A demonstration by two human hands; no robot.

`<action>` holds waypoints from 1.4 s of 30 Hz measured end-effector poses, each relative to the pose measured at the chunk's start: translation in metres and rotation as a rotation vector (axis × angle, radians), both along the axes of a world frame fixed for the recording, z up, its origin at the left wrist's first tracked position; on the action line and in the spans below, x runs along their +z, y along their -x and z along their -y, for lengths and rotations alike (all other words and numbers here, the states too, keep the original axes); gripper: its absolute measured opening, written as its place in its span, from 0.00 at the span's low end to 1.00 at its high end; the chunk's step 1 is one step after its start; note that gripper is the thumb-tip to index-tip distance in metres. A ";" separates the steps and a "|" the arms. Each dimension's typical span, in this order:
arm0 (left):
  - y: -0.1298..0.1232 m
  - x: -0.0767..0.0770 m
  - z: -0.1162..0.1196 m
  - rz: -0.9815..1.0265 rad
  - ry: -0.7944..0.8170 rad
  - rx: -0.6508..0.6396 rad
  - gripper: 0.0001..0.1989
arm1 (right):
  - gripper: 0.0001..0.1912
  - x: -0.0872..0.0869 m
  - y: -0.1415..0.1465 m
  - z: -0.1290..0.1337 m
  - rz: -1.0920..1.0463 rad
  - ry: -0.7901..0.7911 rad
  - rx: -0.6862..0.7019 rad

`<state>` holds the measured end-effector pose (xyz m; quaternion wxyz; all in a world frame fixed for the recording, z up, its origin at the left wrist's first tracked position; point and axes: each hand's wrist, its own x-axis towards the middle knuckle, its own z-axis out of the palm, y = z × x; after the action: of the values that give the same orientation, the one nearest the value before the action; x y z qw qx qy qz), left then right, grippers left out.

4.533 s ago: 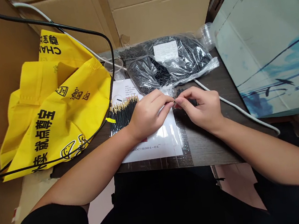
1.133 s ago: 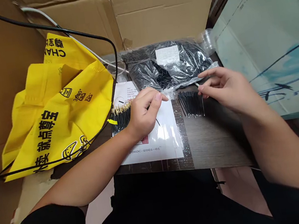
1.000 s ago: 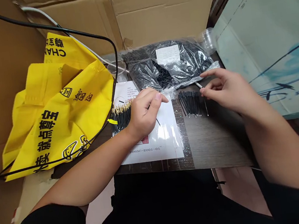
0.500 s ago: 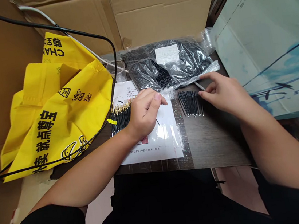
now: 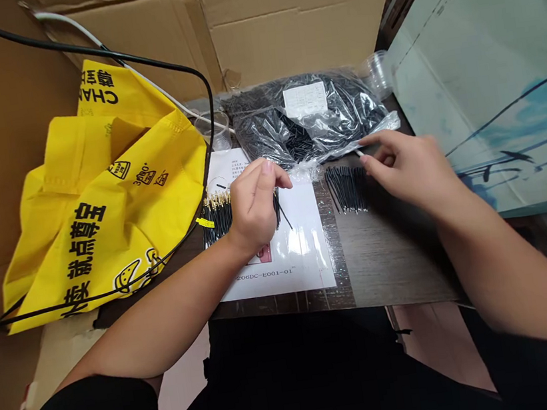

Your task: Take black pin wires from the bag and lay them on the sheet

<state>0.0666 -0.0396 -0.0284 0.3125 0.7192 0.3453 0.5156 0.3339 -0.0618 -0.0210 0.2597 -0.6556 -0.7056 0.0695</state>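
Observation:
My left hand (image 5: pixel 256 204) is closed, fingers curled, over a row of black wires with gold ends (image 5: pixel 217 212) lying on a white printed sheet (image 5: pixel 283 277). What it holds, if anything, is hidden. My right hand (image 5: pixel 399 165) reaches in from the right with thumb and forefinger apart, beside a white stick-like piece (image 5: pixel 359 152) at the edge of the plastic bag. Just left of its thumb lies a row of short black pieces with silvery tips (image 5: pixel 346 189). Behind both hands rests a clear bag full of black pieces (image 5: pixel 341 105).
A yellow printed bag (image 5: pixel 123 177) and a black cable (image 5: pixel 158 62) occupy the left side. Clear plastic cups (image 5: pixel 378 75) stand at the back right. Cardboard (image 5: pixel 299 20) forms the back, and a pale green printed panel (image 5: pixel 506 100) stands right.
My left hand has shifted slightly left, uncovering more wires on its right side. My right hand has moved slightly, its fingertips now a little left of where they were.

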 end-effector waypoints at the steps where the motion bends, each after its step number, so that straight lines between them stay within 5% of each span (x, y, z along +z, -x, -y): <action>1: 0.000 0.000 0.000 0.013 0.005 0.017 0.25 | 0.13 0.002 0.006 0.000 0.013 -0.030 0.056; 8: 0.002 0.003 -0.003 0.086 0.015 0.107 0.26 | 0.15 0.015 0.077 -0.016 0.458 -0.130 0.711; 12: 0.003 0.002 -0.006 0.116 0.004 0.116 0.26 | 0.12 0.009 0.108 -0.034 0.531 -0.164 0.881; 18: 0.003 -0.002 -0.011 0.205 -0.078 0.076 0.26 | 0.09 0.003 0.115 -0.046 0.525 -0.211 0.921; 42: 0.001 -0.001 -0.008 0.203 0.002 0.079 0.26 | 0.13 -0.015 0.109 -0.047 0.534 -0.331 0.985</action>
<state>0.0651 -0.0315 -0.0297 0.3261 0.6489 0.3402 0.5975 0.2248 -0.0151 -0.0364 0.1088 -0.1958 -0.9697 -0.0970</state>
